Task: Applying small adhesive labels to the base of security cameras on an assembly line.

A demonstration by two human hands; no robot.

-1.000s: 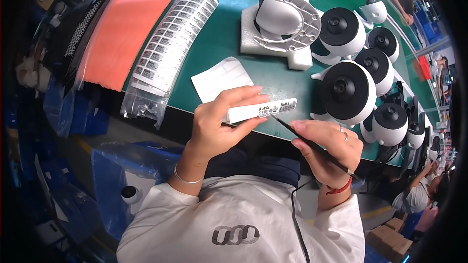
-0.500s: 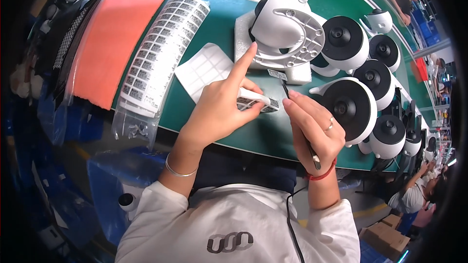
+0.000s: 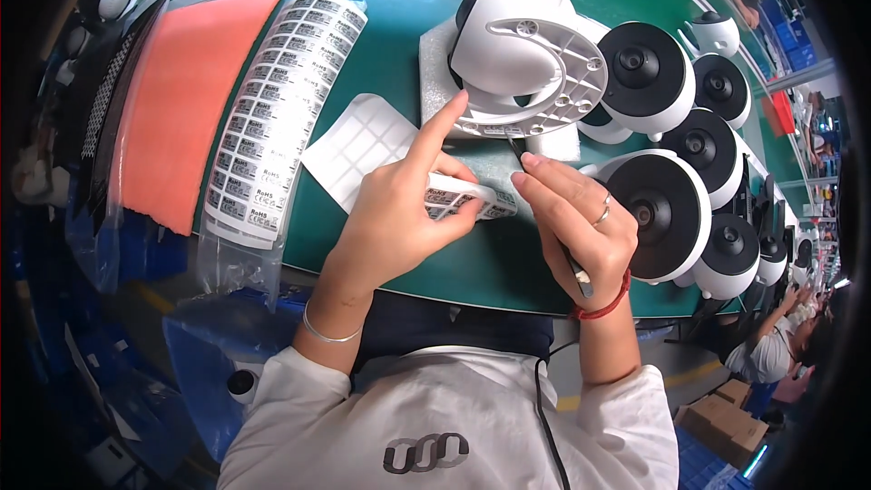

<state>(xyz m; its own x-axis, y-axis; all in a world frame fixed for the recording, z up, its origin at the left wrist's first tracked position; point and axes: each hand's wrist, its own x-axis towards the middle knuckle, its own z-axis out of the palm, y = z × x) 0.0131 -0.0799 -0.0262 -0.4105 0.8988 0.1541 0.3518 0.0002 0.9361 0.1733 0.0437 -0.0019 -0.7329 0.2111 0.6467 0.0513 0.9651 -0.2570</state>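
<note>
A white camera (image 3: 504, 41) rests upside down on a white foam block (image 3: 436, 82), its ribbed oval base turned up. My left hand (image 3: 386, 213) pinches a curled strip of printed labels (image 3: 446, 198) between thumb and fingers. Its index finger is stretched out, the tip at the base's lower left edge. In my right hand (image 3: 581, 218) is a pair of dark tweezers (image 3: 578, 274), with the tips at the base's near rim. A small label (image 3: 502, 130) lies at that rim beside the tips; whether it is stuck down I cannot tell.
Several white cameras with black fronts (image 3: 655, 209) crowd the right side. On the left lie a long printed label sheet (image 3: 281, 118), orange foam sheets (image 3: 195, 100) and black strips in plastic. A white backing sheet (image 3: 363, 150) lies beside my left hand. Other people work at far right.
My right hand has moved the tweezers and the small label up and left, to the base's rim. My left hand still holds the strip. The whole view has shifted slightly.
</note>
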